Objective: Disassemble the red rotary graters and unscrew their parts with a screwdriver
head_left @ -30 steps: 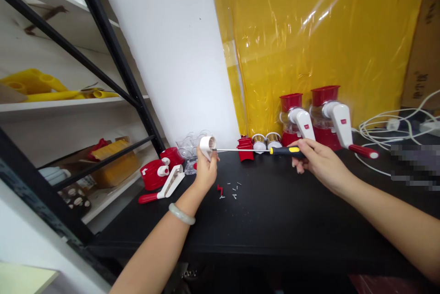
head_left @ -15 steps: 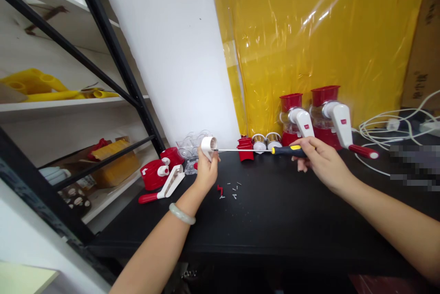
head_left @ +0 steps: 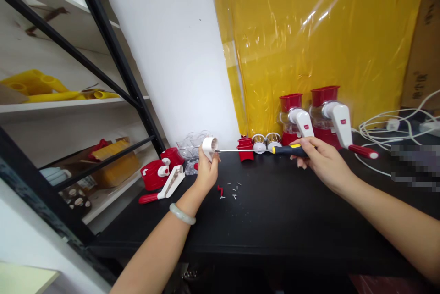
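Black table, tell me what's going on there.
A person's left hand holds a white part with a round open end; the right hand grips a screwdriver, its tip at that part. What the tip engages is too small to tell. Small screws and a red piece lie on the black table. Two crank machines stand at the back right.

Left of the left hand (head_left: pixel 207 170) we see black-framed shelves (head_left: pixel 68 103); beyond that hand, a white wall (head_left: pixel 168 46). Beyond the right hand (head_left: pixel 321 161), yellow sheeting (head_left: pixel 292 37) (glossy, streaked with light) rises above the black desk (head_left: pixel 292 220).
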`<state>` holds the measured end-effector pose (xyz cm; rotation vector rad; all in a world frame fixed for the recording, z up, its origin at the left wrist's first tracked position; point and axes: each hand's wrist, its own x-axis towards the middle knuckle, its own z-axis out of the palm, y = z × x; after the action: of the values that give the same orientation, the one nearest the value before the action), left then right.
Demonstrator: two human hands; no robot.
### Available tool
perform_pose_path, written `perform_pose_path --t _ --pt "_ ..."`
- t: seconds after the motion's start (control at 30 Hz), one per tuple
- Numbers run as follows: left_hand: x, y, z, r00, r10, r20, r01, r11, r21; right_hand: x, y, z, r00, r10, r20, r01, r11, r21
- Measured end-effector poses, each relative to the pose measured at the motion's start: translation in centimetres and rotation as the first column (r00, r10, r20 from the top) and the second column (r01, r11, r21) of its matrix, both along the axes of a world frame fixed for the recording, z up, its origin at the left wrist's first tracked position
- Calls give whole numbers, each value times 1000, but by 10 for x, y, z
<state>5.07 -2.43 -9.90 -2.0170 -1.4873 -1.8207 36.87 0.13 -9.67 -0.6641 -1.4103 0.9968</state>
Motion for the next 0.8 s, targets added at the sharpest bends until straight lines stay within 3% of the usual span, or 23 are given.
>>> perform_pose_path --t 0.27,0.8 --pt "1 1 -2 998 -48 42 49 998 -39 -2 2 4 975 -24 -221 18 999 -28" --pt "-1 2 -3 999 -43 -28 41 998 -55 -2 4 0 988 -36 -153 35 999 -7"
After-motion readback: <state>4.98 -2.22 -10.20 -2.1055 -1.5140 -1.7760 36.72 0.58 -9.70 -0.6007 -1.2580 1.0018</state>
